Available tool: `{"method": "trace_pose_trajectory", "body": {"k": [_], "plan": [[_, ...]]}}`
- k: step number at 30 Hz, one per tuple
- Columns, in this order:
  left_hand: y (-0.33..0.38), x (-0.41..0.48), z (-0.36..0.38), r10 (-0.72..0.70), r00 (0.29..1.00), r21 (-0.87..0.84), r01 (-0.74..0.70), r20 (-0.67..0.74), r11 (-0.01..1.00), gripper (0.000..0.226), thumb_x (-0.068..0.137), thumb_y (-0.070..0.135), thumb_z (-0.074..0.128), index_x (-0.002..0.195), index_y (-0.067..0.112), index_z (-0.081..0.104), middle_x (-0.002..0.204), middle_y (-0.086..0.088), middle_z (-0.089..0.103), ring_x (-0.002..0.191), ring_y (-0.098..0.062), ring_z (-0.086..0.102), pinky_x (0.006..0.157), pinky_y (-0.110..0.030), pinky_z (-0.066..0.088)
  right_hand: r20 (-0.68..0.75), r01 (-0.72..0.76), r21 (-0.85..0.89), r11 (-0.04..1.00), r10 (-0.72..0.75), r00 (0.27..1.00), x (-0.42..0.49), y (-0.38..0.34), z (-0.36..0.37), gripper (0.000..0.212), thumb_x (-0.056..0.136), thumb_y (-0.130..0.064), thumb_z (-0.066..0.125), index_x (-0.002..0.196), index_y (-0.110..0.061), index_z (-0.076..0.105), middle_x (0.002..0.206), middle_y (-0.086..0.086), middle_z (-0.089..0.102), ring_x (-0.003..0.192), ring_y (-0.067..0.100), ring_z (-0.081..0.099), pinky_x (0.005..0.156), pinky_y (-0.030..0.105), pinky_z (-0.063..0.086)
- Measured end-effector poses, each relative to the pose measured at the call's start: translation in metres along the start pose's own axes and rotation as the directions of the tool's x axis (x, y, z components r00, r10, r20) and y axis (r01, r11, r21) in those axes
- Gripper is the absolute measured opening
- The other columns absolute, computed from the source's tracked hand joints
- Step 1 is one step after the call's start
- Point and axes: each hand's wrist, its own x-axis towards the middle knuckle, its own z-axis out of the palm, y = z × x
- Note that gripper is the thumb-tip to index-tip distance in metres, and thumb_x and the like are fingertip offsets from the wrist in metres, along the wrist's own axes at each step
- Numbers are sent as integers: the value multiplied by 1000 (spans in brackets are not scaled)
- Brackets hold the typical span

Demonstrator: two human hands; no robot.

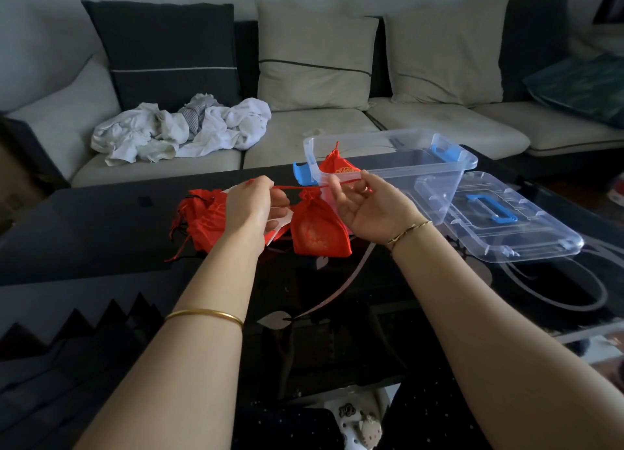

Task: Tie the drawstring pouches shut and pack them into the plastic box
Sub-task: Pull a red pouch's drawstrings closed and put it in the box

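Above the dark glass table [101, 236], left hand [256, 204] and right hand [366, 208] each pinch the taut red cord [304, 188] of a red fabric pouch [319, 230] (left fingertips mostly hidden).

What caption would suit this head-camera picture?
Left hand and right hand tighten the drawstring of a red pouch; another pouch sits in the clear box.

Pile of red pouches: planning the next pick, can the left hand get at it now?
Probably, once free: the pile lies uncovered just beside the left hand, but that hand is pinching the drawstring of the hanging pouch.
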Motion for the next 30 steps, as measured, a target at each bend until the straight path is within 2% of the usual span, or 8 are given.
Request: {"method": "trace_pose_trajectory", "body": {"k": [3, 8, 13, 16, 18, 20, 24, 30], "plan": [[1, -1, 1, -44, 998, -8, 44, 33, 999, 29, 93, 24, 42, 77, 13, 64, 77, -1, 68, 60, -10, 59, 54, -22, 42, -42, 9, -63, 998, -11, 999, 0, 2, 1, 41, 99, -34, 42, 63, -14, 46, 71, 8, 70, 65, 18, 69, 56, 22, 55], [0, -4, -4, -116, 981, -184, 143, 154, 973, 29, 96, 25, 40, 86, 18, 66, 86, -3, 70, 73, -13, 63, 56, -23, 44, -113, 26, -144, 989, -43, 993, -1, 5, 3, 38, 98, -32, 43, 65, -13, 48, 55, 4, 64, 48, 15, 64, 48, 21, 54], [0, 1, -3, -153, 987, -240, 159, 42, 958, 33, 97, 16, 36, 71, 12, 56, 75, 0, 66, 68, -10, 60, 55, -21, 40, -186, 18, -329, 944, -83, 979, -3, 3, 2, 35, 97, -29, 46, 67, -12, 51, 47, 0, 56, 42, 11, 55, 42, 17, 47], [-1, 1, 0, -85, 989, -369, 124, 122, 921, 35, 100, 18, 32, 73, 13, 53, 77, 0, 68, 70, -10, 65, 62, -23, 43, -226, 30, -439, 898, -142, 964, -1, 5, 2, 32, 96, -27, 49, 68, -12, 52, 55, 2, 55, 46, 12, 53, 41, 17, 45], [-1, 0, 3, 17, 977, -453, 84, 213, 887, 35, 103, 20, 29, 75, 13, 51, 67, 2, 68, 68, -11, 69, 62, -23, 48, -235, 52, -499, 865, -193, 952, -1, 5, 3, 30, 96, -25, 50, 70, -11, 52, 59, 3, 55, 49, 12, 53, 41, 19, 45], [-1, 0, 4, 115, 960, -388, -7, 254, 921, 34, 103, 21, 32, 77, 13, 53, 54, 6, 61, 60, -10, 69, 53, -19, 49, -227, 75, -512, 856, -219, 949, -1, 3, 3, 28, 95, -24, 50, 71, -10, 52, 61, 4, 55, 50, 13, 53, 43, 21, 45], [-7, 0, 5, 226, 923, -60, -218, 311, 974, 22, 97, 17, 50, 82, 12, 66, 52, 9, 57, 48, -5, 60, 47, -17, 43, -137, 178, -507, 843, -283, 949, -4, -2, 5, 30, 95, -26, 51, 69, -11, 55, 60, 4, 61, 48, 12, 56, 46, 21, 46], [-6, -2, 11, 228, 910, 93, -276, 347, 957, 18, 88, 17, 64, 74, 16, 53, 52, 4, 59, 38, -4, 46, 40, -17, 37, 44, 369, -542, 755, -413, 910, -4, 3, 17, 30, 94, -26, 54, 67, -12, 56, 57, -1, 57, 47, 10, 47, 39, 17, 36]]}}
